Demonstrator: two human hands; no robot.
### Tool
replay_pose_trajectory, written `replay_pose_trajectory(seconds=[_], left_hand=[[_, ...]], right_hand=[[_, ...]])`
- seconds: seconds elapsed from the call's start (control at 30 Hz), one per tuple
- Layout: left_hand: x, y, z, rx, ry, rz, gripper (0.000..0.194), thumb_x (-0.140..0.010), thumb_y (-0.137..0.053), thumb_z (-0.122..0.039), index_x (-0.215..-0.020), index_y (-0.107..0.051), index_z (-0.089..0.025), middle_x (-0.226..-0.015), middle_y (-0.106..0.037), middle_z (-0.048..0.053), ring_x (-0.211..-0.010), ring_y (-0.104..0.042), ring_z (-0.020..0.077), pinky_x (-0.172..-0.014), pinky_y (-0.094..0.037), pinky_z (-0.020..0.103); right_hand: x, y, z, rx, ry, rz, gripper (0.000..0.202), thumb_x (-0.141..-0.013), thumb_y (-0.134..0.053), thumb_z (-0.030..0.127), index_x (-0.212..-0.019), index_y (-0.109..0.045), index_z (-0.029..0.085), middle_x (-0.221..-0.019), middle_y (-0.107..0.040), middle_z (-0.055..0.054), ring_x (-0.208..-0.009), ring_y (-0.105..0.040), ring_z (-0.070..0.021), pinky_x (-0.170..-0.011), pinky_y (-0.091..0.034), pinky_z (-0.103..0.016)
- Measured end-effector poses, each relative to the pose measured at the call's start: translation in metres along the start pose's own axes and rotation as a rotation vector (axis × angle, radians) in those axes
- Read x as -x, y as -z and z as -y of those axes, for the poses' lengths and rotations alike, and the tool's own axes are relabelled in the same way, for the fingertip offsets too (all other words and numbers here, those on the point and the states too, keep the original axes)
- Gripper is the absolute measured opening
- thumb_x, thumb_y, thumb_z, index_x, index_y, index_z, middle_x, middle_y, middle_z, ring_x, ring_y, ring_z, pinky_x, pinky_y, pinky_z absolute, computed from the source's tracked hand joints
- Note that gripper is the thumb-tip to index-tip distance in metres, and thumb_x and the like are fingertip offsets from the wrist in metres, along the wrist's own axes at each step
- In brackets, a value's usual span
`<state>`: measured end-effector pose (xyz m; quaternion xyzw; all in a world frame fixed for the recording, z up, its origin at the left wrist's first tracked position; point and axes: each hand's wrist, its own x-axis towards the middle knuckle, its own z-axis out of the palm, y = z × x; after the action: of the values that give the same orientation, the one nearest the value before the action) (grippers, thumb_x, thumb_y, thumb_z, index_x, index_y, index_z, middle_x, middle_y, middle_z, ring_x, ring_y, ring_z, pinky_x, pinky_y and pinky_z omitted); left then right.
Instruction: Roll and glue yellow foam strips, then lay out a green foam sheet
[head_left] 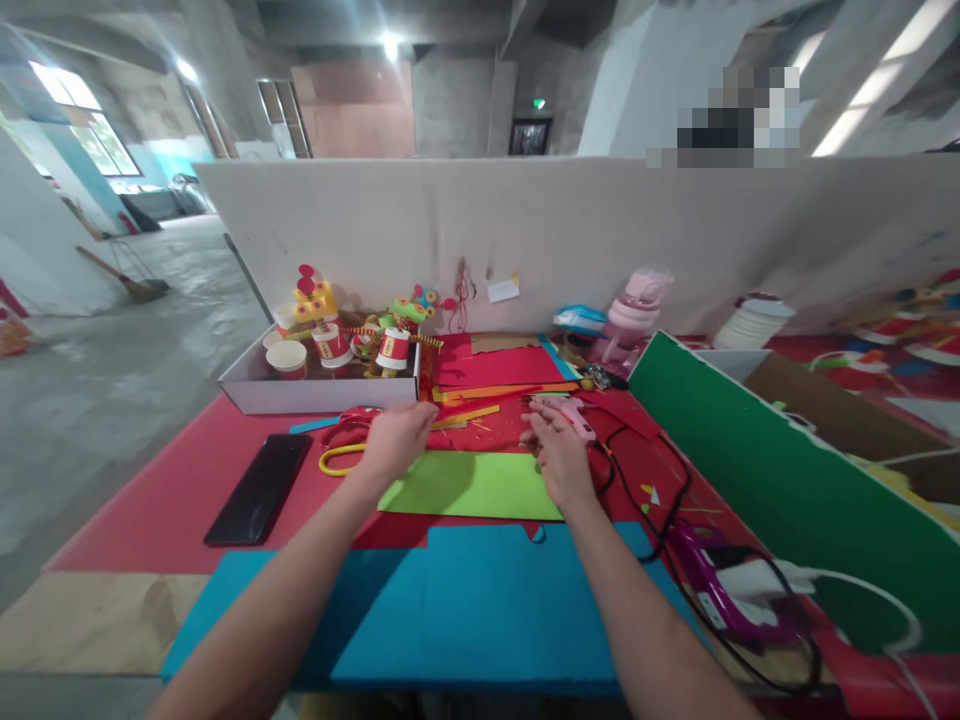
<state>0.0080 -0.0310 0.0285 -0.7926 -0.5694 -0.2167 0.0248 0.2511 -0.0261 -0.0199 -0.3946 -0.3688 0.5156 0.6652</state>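
Note:
A bright green sheet (480,485) lies across the red table covering between my hands. My left hand (399,438) is over the sheet's upper left corner, its fingers closed; anything between them is too small to make out. At the sheet's upper right is my right hand (556,455), fingers apart and slightly curled, with nothing visible in them. A pink glue gun (574,415) rests just behind my right hand. Yellow-handled scissors (341,461) lie beside my left wrist. Orange strips (472,413) are behind the green sheet.
A black phone (259,490) lies at the left. Behind it, a white box (322,392) holds cups and figures. Blue sheets (480,610) cover the front edge. At the right are a purple power strip (739,585), black cables and a green-sided box (795,480).

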Motion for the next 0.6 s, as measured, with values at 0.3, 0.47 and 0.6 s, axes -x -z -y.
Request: replay_pose_trajectory(seconds=[0.3, 0.47, 0.6], left_hand=[[0.007, 0.018, 0.041, -0.372, -0.088, 0.113, 0.025, -0.089, -0.047, -0.025, -0.096, -0.069, -0.018, -0.099, -0.066, 0.013, -0.1, -0.053, 0.028, -0.084, -0.04, 0.041], [0.014, -0.003, 0.023, -0.292, -0.091, 0.237, 0.02, -0.081, -0.052, -0.015, -0.086, -0.071, -0.015, -0.091, -0.066, 0.015, -0.1, -0.053, 0.0289, -0.088, -0.039, 0.043], [0.01, 0.001, 0.014, 0.032, -0.011, 0.134, 0.019, -0.082, -0.055, -0.026, -0.086, -0.072, -0.017, -0.091, -0.068, 0.012, -0.093, -0.056, 0.0254, -0.086, -0.042, 0.039]], right_hand=[[0.004, 0.0, -0.004, 0.167, -0.039, 0.049, 0.037, -0.066, -0.072, 0.048, -0.085, -0.066, 0.017, -0.074, -0.067, -0.001, -0.049, -0.05, -0.0059, -0.047, -0.04, -0.019], [0.005, 0.001, -0.006, 0.212, -0.033, 0.099, 0.034, -0.069, -0.069, 0.047, -0.084, -0.067, 0.017, -0.071, -0.065, -0.001, -0.05, -0.049, -0.007, -0.047, -0.038, -0.02], [0.008, -0.003, -0.01, 0.265, -0.008, 0.173, 0.03, -0.072, -0.067, 0.046, -0.083, -0.067, 0.018, -0.072, -0.066, -0.001, -0.051, -0.05, -0.0074, -0.049, -0.039, -0.02]])
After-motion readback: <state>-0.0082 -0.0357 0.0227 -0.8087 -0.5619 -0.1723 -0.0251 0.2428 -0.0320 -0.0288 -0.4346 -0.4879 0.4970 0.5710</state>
